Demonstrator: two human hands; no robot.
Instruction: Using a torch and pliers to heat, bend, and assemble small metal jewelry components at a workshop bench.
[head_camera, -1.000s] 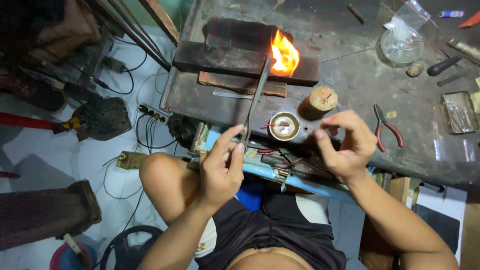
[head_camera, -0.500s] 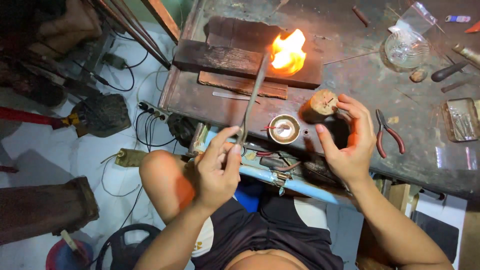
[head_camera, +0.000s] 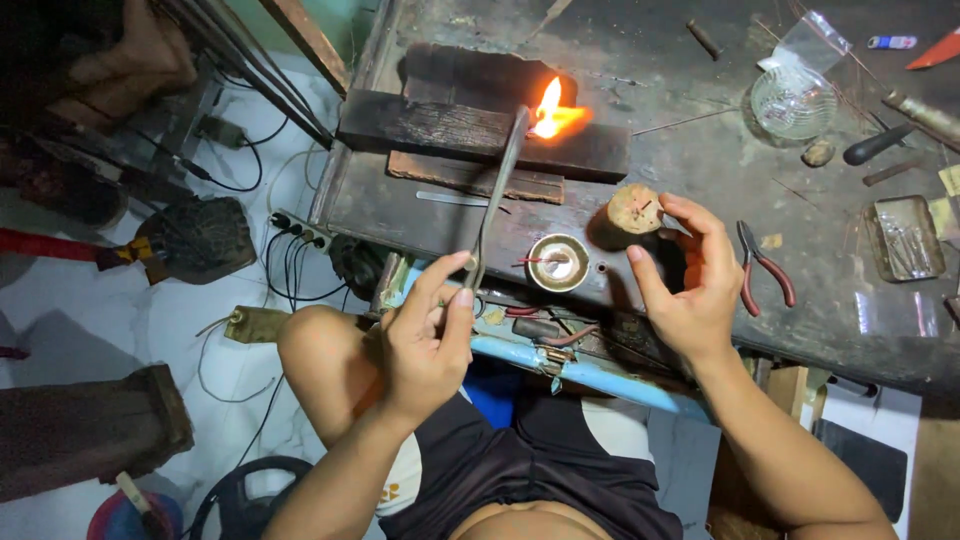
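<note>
My left hand (head_camera: 425, 335) grips a long metal torch nozzle (head_camera: 497, 195) that reaches up to a flame (head_camera: 553, 112) burning on a dark charred block (head_camera: 470, 130). My right hand (head_camera: 690, 280) hovers open with curled fingers over the dark workbench (head_camera: 700, 180), its fingertips next to a small round cork-like stub (head_camera: 634, 208). Between my hands stands a small round metal dish (head_camera: 558, 262) with a thin red-tipped wire across it.
Red-handled pliers (head_camera: 762, 268) lie right of my right hand. Further right are a small metal tin (head_camera: 905, 238), a glass bowl (head_camera: 793, 102) and tool handles. Cables and a power strip (head_camera: 295, 228) lie on the white floor at left. My bent knee (head_camera: 320, 345) is below the bench edge.
My right hand has opened and drawn away to the right of the metal dish, toward the cork-like stub. The flame has shrunk. The left hand keeps its hold on the nozzle.
</note>
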